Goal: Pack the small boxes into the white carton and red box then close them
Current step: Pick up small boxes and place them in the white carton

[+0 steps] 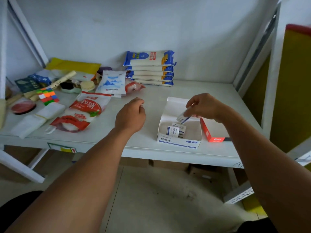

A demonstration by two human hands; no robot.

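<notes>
The white carton (178,142) stands open near the front edge of the shelf, its lid flap raised at the back. Two small white-and-blue boxes (175,130) lie inside it. My right hand (204,106) hovers over the carton, pinching another small box (182,118) tilted just above the opening. The red box (212,131) lies right of the carton, touching its side, partly under my right forearm. My left hand (132,115) floats above the shelf left of the carton, fingers loosely curled with nothing in them.
Sugar bags (84,113) lie at the left with a coloured cube (48,96) and a red dish (23,107). A stack of noodle packs (149,68) leans at the back wall. The shelf's front edge (168,154) runs below the carton.
</notes>
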